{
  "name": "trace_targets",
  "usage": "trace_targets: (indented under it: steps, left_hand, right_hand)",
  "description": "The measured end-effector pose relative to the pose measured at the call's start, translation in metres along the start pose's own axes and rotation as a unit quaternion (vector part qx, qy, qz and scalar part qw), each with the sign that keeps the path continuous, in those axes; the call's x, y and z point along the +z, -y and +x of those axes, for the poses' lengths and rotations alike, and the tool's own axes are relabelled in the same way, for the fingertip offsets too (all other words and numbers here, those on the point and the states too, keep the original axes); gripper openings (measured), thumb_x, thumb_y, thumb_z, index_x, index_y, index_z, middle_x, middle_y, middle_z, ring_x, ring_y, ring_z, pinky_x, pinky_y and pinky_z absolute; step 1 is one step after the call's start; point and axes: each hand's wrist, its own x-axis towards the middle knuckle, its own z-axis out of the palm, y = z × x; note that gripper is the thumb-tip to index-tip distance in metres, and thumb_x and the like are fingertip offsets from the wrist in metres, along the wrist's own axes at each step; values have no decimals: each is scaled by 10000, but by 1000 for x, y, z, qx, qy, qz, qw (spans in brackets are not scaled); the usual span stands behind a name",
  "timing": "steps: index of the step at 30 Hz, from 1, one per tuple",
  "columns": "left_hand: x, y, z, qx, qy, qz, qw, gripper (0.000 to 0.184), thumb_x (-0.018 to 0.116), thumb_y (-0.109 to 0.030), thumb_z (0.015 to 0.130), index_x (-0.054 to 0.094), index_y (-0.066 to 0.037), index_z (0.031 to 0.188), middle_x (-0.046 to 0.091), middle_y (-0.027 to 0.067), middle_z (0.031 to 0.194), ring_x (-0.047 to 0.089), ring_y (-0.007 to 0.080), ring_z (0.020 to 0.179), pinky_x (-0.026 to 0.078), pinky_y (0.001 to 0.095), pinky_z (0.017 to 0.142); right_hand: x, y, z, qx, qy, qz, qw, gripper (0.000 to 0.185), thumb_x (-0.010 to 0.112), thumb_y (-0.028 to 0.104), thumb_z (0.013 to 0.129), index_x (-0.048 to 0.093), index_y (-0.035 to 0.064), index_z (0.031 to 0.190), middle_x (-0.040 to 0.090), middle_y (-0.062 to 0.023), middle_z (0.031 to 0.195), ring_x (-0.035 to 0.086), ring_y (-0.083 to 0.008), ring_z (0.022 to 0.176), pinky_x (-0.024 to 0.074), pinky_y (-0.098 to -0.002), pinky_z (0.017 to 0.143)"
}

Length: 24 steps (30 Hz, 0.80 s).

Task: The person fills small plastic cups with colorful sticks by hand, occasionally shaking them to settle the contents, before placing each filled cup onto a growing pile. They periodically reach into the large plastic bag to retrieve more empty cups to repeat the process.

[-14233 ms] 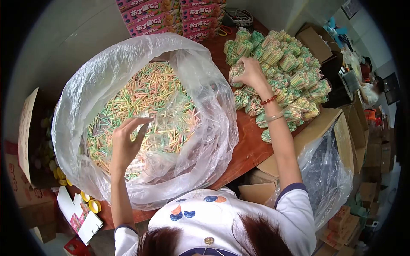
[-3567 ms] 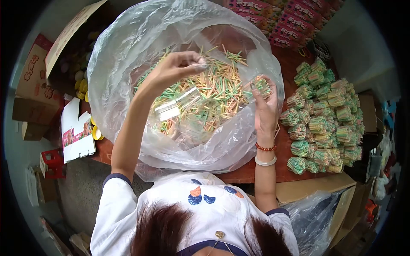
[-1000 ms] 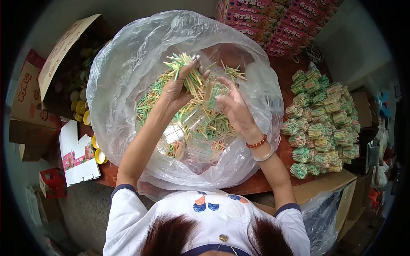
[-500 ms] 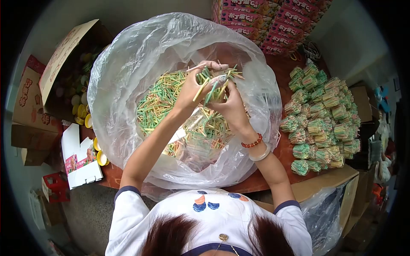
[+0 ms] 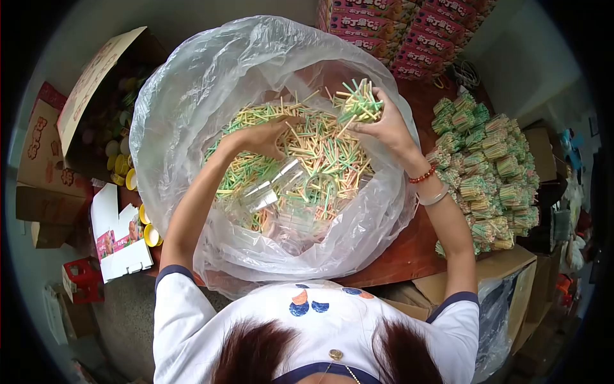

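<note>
A large clear plastic bag (image 5: 185,83) stands open on the table, full of loose thin sticks (image 5: 326,141) in pastel green, yellow and pink. My right hand (image 5: 391,128) is closed round a bunch of these sticks (image 5: 360,105) above the bag's right side, their ends pointing unevenly. My left hand (image 5: 263,137) rests over the loose sticks on the left, fingers apart and curved downward, with nothing visibly held; its fingertips are partly hidden. Clear plastic containers (image 5: 272,189) lie on the sticks nearer to me.
Many bundles of sticks (image 5: 486,185) are piled on the red table (image 5: 403,246) at right. Pink printed boxes (image 5: 371,29) are stacked at the back. An open carton (image 5: 96,83) with yellow-rimmed items stands left, near white cardboard pieces (image 5: 121,237).
My hands have come apart. The right has moved rightward with the bunch of sticks, while the left has let go and dropped left onto the loose sticks.
</note>
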Motion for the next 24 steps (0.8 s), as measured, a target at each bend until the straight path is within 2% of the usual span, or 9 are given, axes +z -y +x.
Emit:
trace_targets:
  steps: [1,4,5,8,10,14,18,21,24]
  left_hand:
    - [4,1,4,24,-11,35,999,1152,844,-284,752,198,-154,1696,360,245,1668,319,406,1563,297,488,1312]
    - [10,6,17,16,4,107,994,1250,877,-359,679,193,-66,1684,349,283,1652,271,433,1573,258,493,1318]
    - [17,12,19,6,-6,142,990,1245,883,-389,665,239,24,1647,381,305,1621,323,439,1543,258,488,1310]
    - [20,1,16,-6,-18,113,993,1235,900,-430,655,301,68,1612,471,312,1553,402,448,1494,284,493,1293]
    - [19,-5,19,-6,-10,128,992,1207,901,-421,662,324,71,1601,486,296,1546,416,449,1479,308,492,1280]
    - [23,-4,25,-22,-33,126,991,917,885,-366,676,589,57,1434,713,262,1263,604,415,1309,446,493,1175]
    - [26,10,21,-7,-52,119,991,905,901,-395,689,612,30,1434,632,253,1393,543,412,1361,446,474,1168]
    - [35,10,18,0,-65,42,997,895,916,-339,673,613,13,1438,565,252,1505,504,420,1414,425,483,1194]
    - [33,5,10,-11,-100,36,994,859,882,-281,705,586,46,1443,587,284,1472,516,412,1417,435,494,1192]
  right_hand:
    - [0,-4,2,-25,-7,-48,999,665,904,-2,788,541,17,1344,707,-49,1177,674,-126,1072,562,-299,942]
    - [-10,10,1,53,2,50,997,674,869,-48,807,540,17,1392,714,-48,1191,694,-140,1080,578,-314,945]
    - [-19,5,6,80,10,76,994,676,861,-54,814,538,17,1403,716,-53,1194,698,-144,1082,577,-318,954]
    - [-28,14,14,79,19,77,994,647,839,-60,838,546,18,1409,726,-70,1197,714,-161,1071,572,-328,981]
    - [-33,16,18,56,17,75,995,627,844,-50,839,559,9,1394,727,-78,1211,715,-162,1074,572,-334,990]
    - [-31,40,15,50,24,86,995,619,854,-45,830,563,3,1374,730,-85,1207,719,-163,1073,578,-339,992]
    - [-34,58,11,-5,6,84,996,610,863,-39,821,578,2,1359,743,-81,1183,722,-159,1077,583,-328,979]
    - [-30,31,5,88,77,-2,993,584,860,-49,814,589,9,1328,738,-90,1213,716,-160,1079,577,-321,973]
    - [-27,12,8,-22,-44,-34,998,704,939,22,730,585,0,1338,720,-89,1243,683,-155,1113,569,-331,978]
